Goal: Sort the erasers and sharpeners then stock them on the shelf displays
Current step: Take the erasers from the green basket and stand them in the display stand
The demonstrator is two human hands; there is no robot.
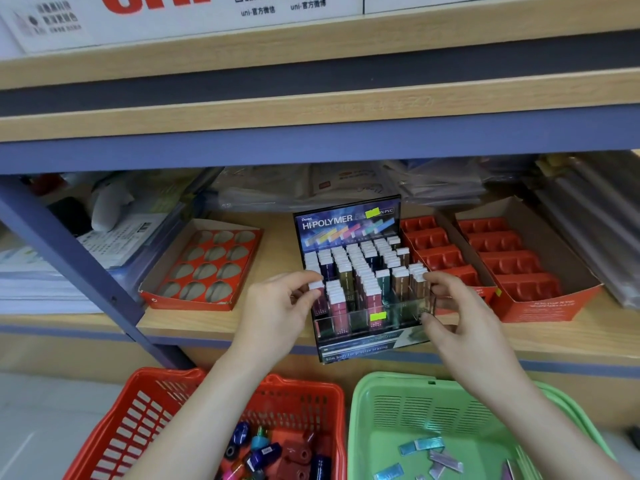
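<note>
A black Hi-Polymer eraser display stands on the wooden shelf, filled with rows of slim erasers in coloured sleeves. My left hand pinches a white-tipped eraser at the display's front left column. My right hand grips the display's front right corner, fingertips on the erasers there. Below, a red basket holds several sharpeners, and a green basket holds several wrapped erasers.
An empty red tray with oval holes sits left of the display. Two red compartment trays sit to its right. Plastic bags and papers fill the shelf's back. A blue shelf post slants at the left.
</note>
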